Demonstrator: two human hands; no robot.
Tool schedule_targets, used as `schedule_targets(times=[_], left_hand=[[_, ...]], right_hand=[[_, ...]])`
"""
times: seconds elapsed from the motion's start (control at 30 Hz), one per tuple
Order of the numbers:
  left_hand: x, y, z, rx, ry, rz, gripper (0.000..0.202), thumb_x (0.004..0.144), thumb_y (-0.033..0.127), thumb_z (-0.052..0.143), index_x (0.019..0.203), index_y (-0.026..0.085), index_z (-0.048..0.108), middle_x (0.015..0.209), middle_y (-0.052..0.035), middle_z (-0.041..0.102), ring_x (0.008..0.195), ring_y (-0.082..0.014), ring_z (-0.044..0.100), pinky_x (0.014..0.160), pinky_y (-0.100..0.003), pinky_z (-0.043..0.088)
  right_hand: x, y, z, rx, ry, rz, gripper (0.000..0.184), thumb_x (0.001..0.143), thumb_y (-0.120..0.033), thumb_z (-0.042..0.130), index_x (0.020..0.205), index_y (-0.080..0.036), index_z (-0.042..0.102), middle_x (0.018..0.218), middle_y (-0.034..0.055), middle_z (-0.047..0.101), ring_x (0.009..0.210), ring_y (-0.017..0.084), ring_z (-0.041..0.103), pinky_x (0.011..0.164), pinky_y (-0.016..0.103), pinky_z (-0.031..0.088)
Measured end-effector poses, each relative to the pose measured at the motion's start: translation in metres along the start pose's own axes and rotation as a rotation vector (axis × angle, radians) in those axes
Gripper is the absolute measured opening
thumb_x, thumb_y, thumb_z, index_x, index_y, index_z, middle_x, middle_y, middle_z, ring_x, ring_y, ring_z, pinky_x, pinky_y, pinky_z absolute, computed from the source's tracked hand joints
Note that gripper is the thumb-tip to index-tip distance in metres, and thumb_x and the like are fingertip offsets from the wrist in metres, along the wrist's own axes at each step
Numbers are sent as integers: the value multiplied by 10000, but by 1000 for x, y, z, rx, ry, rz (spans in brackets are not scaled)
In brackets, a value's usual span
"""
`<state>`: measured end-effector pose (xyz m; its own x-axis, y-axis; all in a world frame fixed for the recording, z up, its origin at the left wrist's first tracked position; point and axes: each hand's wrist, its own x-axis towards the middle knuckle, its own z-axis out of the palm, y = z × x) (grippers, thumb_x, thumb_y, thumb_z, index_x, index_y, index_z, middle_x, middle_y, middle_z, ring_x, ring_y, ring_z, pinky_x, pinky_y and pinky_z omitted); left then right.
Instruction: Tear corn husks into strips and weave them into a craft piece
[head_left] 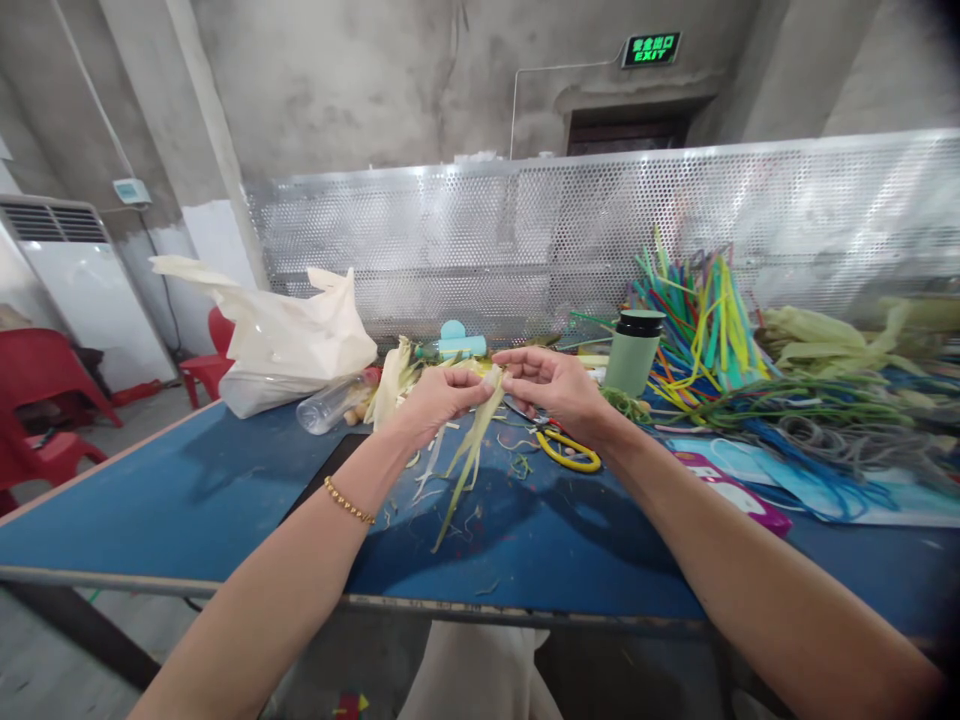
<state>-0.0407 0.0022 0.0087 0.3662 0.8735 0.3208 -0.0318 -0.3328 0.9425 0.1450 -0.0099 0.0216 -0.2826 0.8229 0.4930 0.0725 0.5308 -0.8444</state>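
Observation:
Both hands are raised over the blue table, meeting at a bunch of pale green-yellow husk strips. My left hand is closed around the top of the strips, which hang down toward the table. My right hand pinches the same top end with its fingertips. A gold bracelet sits on my left wrist. Thin trimmed scraps lie on the table under the hands.
Yellow-handled scissors lie under my right wrist. A green cup with a dark lid, coloured strips, a cord tangle, more husks, a white plastic bag, a clear bottle. Perforated metal panel behind.

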Motion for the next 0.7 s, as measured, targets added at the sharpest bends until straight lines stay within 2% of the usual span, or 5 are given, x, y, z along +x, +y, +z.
schedule_targets(times=[0.17, 0.3, 0.43, 0.7], left_hand=[[-2, 1, 2, 198, 37, 143, 245, 710, 355, 702, 659, 122, 646, 598, 12, 505, 552, -70, 362, 533, -243, 250], [-3, 1, 2, 298, 21, 181, 230, 729, 343, 680, 671, 123, 647, 607, 9, 508, 567, -80, 368, 548, -250, 259], [-3, 1, 1, 314, 1, 211, 259, 753, 383, 662, 696, 131, 653, 608, 13, 497, 563, -82, 363, 545, -253, 255], [-4, 3, 1, 268, -13, 188, 275, 799, 391, 620, 703, 135, 658, 571, 12, 464, 529, -82, 348, 522, -259, 246]], right_hand=[[0, -2, 0, 26, 32, 41, 411, 674, -286, 768, 1016, -139, 593, 657, -6, 616, 454, 63, 482, 399, 203, 368], [0, -1, 0, -28, 34, 65, 298, 663, -325, 778, 830, -133, 624, 544, -11, 588, 433, 71, 475, 389, 202, 356], [1, 0, -2, -48, 50, 79, 252, 664, -332, 772, 739, -137, 631, 461, -20, 558, 389, 67, 441, 380, 204, 342], [1, -1, -3, -58, 51, 84, 222, 664, -309, 755, 722, -138, 625, 465, -11, 571, 389, 67, 445, 386, 204, 345]])
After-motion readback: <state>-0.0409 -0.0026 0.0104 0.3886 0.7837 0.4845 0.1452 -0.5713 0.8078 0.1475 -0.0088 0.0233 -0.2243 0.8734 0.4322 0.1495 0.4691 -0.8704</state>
